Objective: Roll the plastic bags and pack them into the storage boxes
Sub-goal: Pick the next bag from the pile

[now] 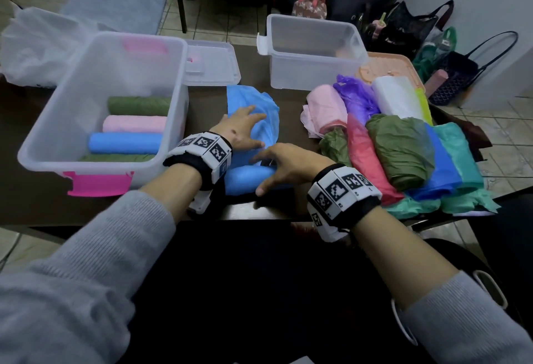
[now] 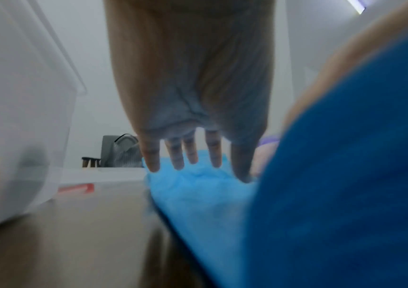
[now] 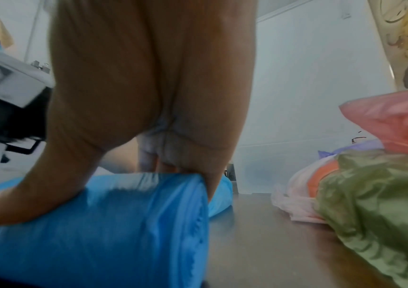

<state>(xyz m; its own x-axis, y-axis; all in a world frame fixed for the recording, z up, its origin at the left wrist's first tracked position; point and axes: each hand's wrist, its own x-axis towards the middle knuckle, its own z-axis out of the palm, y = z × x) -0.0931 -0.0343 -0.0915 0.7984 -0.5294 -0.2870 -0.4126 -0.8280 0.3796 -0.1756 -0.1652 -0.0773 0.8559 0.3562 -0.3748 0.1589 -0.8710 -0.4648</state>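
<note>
A dark table (image 1: 253, 86) is occupied at the left by a clear storage box (image 1: 57, 138) in which four rolled bags are laid. At centre, a light blue plastic bag (image 1: 265, 121), half rolled at its near end, is pressed flat by the left hand (image 1: 240, 130), fingers (image 2: 152, 155) straight. Its roll (image 3: 124, 224) is gripped by the curled right hand (image 1: 288, 166).

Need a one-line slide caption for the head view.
Both hands roll a blue plastic bag on the table; left hand flattens it, right hand holds the roll.
</note>
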